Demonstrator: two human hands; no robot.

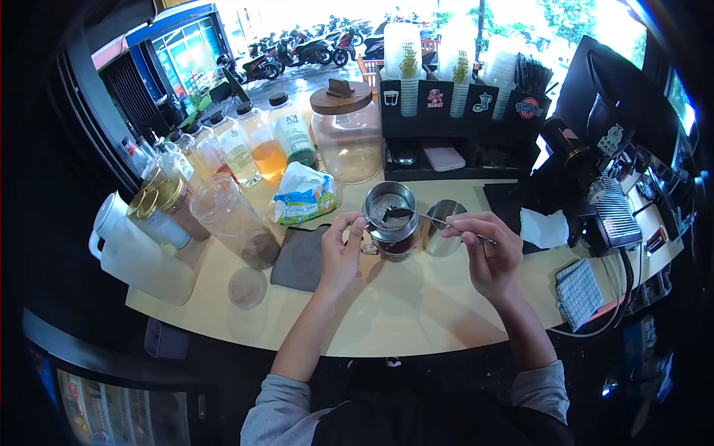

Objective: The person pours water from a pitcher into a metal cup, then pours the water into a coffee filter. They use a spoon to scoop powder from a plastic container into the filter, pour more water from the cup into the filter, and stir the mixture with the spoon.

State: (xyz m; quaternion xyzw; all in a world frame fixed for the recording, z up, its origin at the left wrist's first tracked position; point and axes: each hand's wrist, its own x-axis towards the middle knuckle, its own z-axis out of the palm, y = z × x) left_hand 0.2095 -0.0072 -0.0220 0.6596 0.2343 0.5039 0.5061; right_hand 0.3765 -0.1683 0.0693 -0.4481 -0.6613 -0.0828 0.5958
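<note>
A metal drip coffee filter (389, 193) sits over a glass cup (400, 247) with dark liquid in it. My left hand (341, 251) pinches the filter's left edge between thumb and fingers. In my right hand (492, 251) is a thin metal spoon (429, 217), held by its handle and reaching leftward. Its dark end is inside the filter, over a pale, speckled surface. Right beside the glass, behind the spoon, stands a shiny round metal container (442, 236).
Bottles (253, 145), a pitcher (145, 249) and a clear canister (234, 223) line the left. A wipes pack (303, 197) and large jar (347, 145) stand behind the dark cloth (299, 256). A cup rack (454, 111) is at the back, an espresso machine (617, 212) at right.
</note>
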